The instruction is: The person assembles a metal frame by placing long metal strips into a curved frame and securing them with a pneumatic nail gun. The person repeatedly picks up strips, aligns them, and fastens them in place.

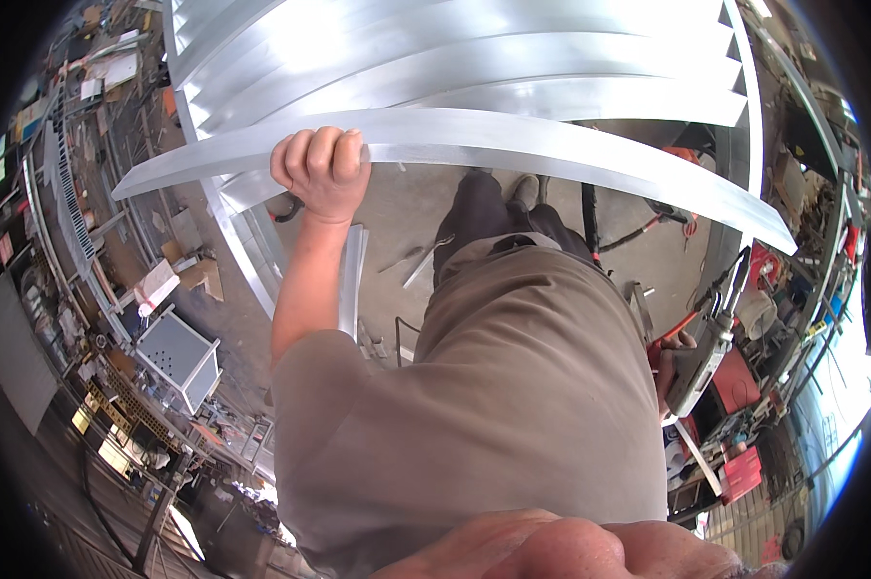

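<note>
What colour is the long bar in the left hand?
Silvery; the bar shows in the head view.

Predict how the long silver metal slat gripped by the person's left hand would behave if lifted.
The long silver metal slat is probably stiff, since its near edge looks folded. Its smooth, shiny face may be slippery. Lifted by the left hand alone, its right end would likely dip, as the grip sits left of middle.

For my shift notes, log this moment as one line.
left hand: gripping metal slat | right hand: holding grey tool | slatted frame: beyond slat
</note>
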A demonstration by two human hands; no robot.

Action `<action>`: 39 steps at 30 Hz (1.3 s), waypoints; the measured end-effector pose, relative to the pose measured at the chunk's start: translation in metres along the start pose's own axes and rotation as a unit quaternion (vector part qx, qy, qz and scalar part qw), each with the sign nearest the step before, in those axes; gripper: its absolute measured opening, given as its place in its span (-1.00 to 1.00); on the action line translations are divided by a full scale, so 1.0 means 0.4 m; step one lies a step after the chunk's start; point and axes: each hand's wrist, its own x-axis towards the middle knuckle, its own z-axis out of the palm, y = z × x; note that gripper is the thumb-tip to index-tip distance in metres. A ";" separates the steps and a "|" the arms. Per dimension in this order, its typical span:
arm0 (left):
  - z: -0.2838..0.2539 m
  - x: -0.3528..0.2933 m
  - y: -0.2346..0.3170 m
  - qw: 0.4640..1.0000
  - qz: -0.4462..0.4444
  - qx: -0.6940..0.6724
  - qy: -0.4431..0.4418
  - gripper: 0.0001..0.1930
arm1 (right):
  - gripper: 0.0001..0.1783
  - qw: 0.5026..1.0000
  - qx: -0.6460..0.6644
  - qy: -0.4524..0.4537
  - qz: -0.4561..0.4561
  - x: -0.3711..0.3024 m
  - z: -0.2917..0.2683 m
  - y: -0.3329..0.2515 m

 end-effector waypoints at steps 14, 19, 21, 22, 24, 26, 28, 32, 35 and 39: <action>-0.032 0.008 0.010 0.999 -0.004 0.013 -0.031 -0.39 | -0.64 0.999 0.022 -0.045 -0.006 0.002 0.016 0.017; -0.037 0.000 0.056 0.996 -0.022 -0.027 -0.084 -0.27 | -0.64 0.998 0.021 -0.066 -0.005 0.005 0.014 0.018; -0.039 -0.002 0.079 0.990 -0.045 -0.059 -0.117 -0.24 | -0.64 0.997 0.019 -0.073 -0.004 0.005 0.012 0.019; -0.041 -0.002 0.089 0.989 -0.046 -0.066 -0.127 -0.23 | -0.64 0.997 0.020 -0.080 -0.004 0.007 0.012 0.019; -0.039 0.002 0.107 0.985 -0.051 -0.082 -0.146 -0.20 | -0.64 0.996 0.021 -0.086 -0.004 0.007 0.013 0.019; -0.041 0.010 0.122 0.975 -0.056 -0.106 -0.186 -0.19 | -0.64 0.995 0.021 -0.094 -0.005 0.008 0.015 0.019; -0.048 0.025 0.134 0.958 -0.069 -0.144 -0.237 -0.15 | -0.64 0.995 0.022 -0.100 -0.007 0.008 0.019 0.018; -0.075 0.077 0.141 0.891 -0.104 -0.253 -0.362 -0.05 | -0.64 0.994 0.028 -0.103 -0.013 0.010 0.019 0.014; -0.083 0.130 0.131 0.832 -0.137 -0.325 -0.427 0.01 | -0.64 0.994 0.035 -0.099 -0.021 0.020 0.003 0.013; -0.094 0.204 0.109 0.752 -0.196 -0.455 -0.436 0.06 | -0.64 0.995 0.042 -0.078 -0.042 0.051 -0.035 0.027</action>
